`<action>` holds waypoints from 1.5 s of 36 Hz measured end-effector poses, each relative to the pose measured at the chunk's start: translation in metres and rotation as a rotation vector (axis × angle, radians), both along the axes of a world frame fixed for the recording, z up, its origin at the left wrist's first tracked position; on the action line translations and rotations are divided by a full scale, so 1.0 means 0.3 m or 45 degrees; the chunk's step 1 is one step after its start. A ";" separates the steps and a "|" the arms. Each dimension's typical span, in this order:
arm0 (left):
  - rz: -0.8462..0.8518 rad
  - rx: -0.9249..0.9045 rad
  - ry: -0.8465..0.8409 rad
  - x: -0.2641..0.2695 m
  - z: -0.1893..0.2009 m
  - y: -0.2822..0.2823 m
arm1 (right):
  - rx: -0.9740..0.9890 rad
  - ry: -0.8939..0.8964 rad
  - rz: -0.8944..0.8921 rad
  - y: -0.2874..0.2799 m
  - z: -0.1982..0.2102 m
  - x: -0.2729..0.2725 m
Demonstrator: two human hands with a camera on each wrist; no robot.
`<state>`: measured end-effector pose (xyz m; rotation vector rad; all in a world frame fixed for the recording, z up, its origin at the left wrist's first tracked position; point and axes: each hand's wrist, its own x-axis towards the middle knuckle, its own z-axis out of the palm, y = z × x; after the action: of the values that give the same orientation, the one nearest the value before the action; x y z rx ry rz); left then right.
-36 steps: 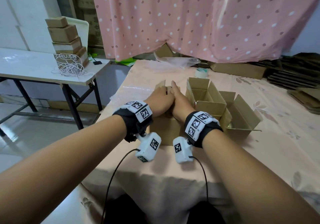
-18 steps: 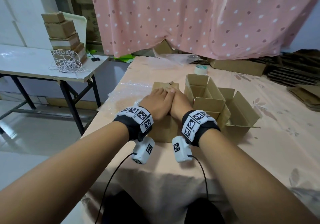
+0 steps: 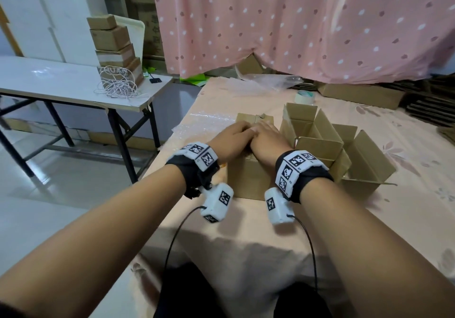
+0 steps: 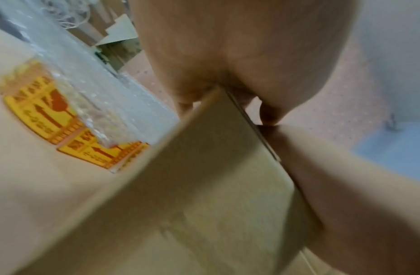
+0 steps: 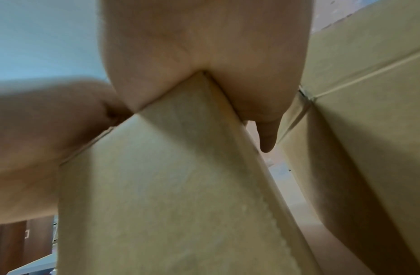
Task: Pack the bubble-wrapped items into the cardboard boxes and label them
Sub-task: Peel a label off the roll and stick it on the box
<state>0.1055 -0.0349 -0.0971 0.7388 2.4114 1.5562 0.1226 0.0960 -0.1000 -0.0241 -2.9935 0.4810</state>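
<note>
A small brown cardboard box [image 3: 246, 182] stands near the table's front edge with its top flaps folded down. My left hand [image 3: 231, 140] and right hand [image 3: 268, 143] lie side by side on its top, fingers flat, pressing the flaps. From the left wrist view, the left hand [image 4: 239, 55] bears on the box's upper edge [image 4: 204, 186]. The right wrist view shows the right hand [image 5: 204, 46] on the same box [image 5: 169, 186]. What is inside the box is hidden. Yellow warning labels [image 4: 51, 115] lie on the table to the left, partly under bubble wrap [image 4: 98, 89].
Open empty cardboard boxes [image 3: 317, 130] stand touching on the right. A tape roll [image 3: 304, 96] and a bubble wrap sheet [image 3: 204, 123] lie further back. A white side table [image 3: 61, 81] with stacked boxes is at the left; the pink curtain [image 3: 295, 22] hangs behind.
The box's flaps, standing up a second ago, are now folded flat under both hands. The hands have lowered onto the top and spread a little.
</note>
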 end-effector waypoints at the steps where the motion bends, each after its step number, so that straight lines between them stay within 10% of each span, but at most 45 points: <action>1: 0.015 0.021 0.004 -0.010 0.001 -0.026 | -0.036 0.003 -0.029 0.000 -0.004 -0.003; 10: 0.039 -0.346 0.214 -0.056 -0.015 -0.263 | -0.095 0.003 -0.080 0.018 -0.033 -0.028; 18: -0.160 -1.399 0.140 -0.006 -0.092 -0.261 | -0.096 0.025 -0.086 0.027 -0.035 -0.028; 30: 0.135 -1.053 0.481 -0.130 -0.133 -0.304 | -0.101 0.037 -0.082 0.025 -0.038 -0.026; 54: 0.057 -1.529 0.486 -0.147 -0.124 -0.397 | -0.134 0.002 -0.109 0.014 -0.021 -0.004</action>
<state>0.0614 -0.1539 -0.1342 0.6887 2.9423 -0.2274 0.1215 0.1003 -0.1064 -0.1598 -2.9472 0.6279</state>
